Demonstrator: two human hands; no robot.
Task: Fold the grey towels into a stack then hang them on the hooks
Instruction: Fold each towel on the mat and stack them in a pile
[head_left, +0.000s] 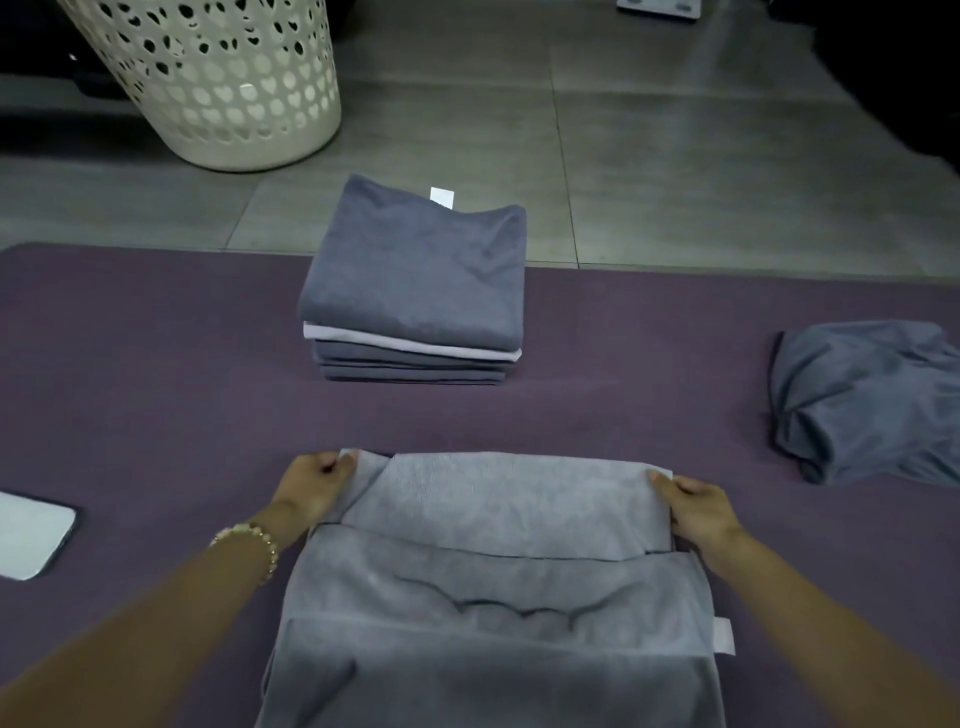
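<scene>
A grey towel (498, 587) lies partly folded on the purple mat right in front of me. My left hand (314, 480) pinches its far left corner. My right hand (698, 506) pinches its far right corner. Both corners sit at the towel's far edge, low over the mat. A white tag (723, 635) shows on the towel's right side. Beyond it stands a stack of folded grey towels (415, 291), with one paler layer in the middle. A crumpled grey towel (872, 400) lies at the right.
The purple mat (156, 374) covers the near floor, and grey tiles (675, 182) lie beyond it. A cream perforated laundry basket (218, 83) stands at the back left. A white flat object (31, 535) lies at the left edge. No hooks are in view.
</scene>
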